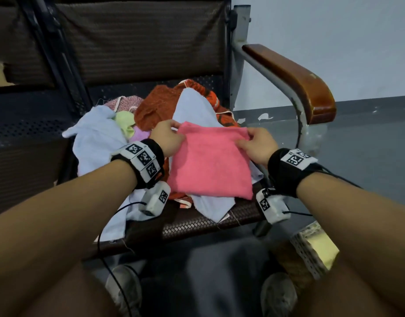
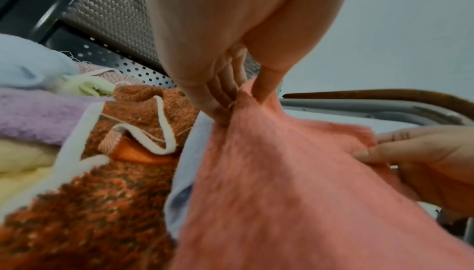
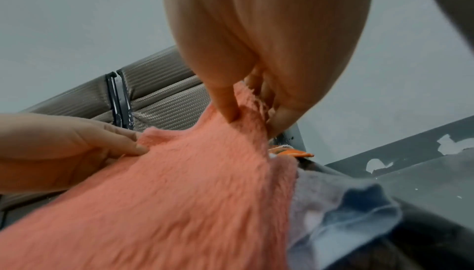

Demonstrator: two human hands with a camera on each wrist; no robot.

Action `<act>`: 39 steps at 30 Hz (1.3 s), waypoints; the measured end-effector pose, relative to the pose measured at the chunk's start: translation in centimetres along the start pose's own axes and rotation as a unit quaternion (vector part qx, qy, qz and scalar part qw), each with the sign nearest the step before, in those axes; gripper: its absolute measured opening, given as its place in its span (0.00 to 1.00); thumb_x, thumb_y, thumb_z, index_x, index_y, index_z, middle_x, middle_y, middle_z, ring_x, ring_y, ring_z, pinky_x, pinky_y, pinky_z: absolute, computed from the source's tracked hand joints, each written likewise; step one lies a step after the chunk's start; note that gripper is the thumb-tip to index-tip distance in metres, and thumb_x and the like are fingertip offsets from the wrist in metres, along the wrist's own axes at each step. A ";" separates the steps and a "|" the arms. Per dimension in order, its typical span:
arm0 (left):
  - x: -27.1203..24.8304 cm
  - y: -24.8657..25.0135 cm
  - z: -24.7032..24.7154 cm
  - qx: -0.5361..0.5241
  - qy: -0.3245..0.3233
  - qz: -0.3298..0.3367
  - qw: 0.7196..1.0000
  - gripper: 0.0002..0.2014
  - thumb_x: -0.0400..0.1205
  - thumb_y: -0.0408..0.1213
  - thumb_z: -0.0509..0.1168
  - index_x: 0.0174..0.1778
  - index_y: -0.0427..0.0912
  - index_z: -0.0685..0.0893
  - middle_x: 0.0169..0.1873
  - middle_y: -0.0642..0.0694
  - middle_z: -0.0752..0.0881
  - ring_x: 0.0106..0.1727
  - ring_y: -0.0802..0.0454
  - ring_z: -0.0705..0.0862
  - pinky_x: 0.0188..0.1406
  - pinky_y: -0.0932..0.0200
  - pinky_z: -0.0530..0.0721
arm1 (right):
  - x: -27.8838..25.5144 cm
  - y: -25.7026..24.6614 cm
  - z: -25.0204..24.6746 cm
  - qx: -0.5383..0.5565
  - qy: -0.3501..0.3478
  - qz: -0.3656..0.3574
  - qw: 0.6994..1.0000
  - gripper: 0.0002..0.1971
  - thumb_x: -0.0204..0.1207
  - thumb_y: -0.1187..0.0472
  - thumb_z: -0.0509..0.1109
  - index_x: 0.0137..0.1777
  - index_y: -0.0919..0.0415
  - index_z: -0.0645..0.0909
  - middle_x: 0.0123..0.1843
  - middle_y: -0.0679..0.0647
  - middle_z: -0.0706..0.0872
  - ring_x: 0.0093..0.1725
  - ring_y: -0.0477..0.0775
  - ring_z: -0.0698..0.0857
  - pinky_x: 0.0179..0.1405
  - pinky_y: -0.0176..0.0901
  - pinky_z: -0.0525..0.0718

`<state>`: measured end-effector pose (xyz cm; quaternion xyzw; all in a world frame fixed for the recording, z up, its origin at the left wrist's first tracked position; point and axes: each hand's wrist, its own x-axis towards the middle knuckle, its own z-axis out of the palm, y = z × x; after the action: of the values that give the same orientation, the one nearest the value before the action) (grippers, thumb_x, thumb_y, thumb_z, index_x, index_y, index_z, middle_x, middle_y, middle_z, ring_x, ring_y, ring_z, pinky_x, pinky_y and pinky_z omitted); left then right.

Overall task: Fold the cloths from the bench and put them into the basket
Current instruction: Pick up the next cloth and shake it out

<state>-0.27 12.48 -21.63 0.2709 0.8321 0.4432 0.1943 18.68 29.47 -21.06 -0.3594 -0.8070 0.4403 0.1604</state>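
A pink fluffy cloth (image 1: pixel 210 161) hangs spread between both hands over the bench seat (image 1: pixel 197 223). My left hand (image 1: pixel 172 136) pinches its far left corner, thumb on one side and fingers on the other, as the left wrist view shows on the pink cloth (image 2: pixel 282 173). My right hand (image 1: pixel 251 143) pinches the far right corner of the cloth (image 3: pixel 179 193). Under it lies a heap: light blue cloths (image 1: pixel 94 138), an orange-brown knitted cloth (image 1: pixel 156 108), a lime cloth (image 1: pixel 126 120) and a lilac one (image 2: pixel 38 112). A basket (image 1: pixel 311 250) stands on the floor at lower right, partly hidden by my right arm.
The bench has a woven backrest (image 1: pixel 140 42) and a wooden armrest (image 1: pixel 295 78) on a grey metal frame at the right. A grey wall and floor lie beyond. My feet (image 1: pixel 124 287) stand below the seat edge.
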 end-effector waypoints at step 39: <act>-5.1 -1.7 -0.9 0.149 0.037 0.101 0.983 0.16 0.81 0.57 0.67 0.53 0.48 0.81 0.39 0.54 0.83 0.41 0.55 0.80 0.39 0.56 0.73 | -3.9 0.0 -0.3 -0.135 -0.233 -0.051 0.962 0.17 0.78 0.47 0.75 0.50 0.63 0.86 0.43 0.57 0.91 0.41 0.56 0.90 0.44 0.50 0.85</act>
<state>2.66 7.96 -22.16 0.3627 0.8638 0.3415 0.0752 21.52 26.86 -20.62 -0.2231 -0.8913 0.3903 -0.0596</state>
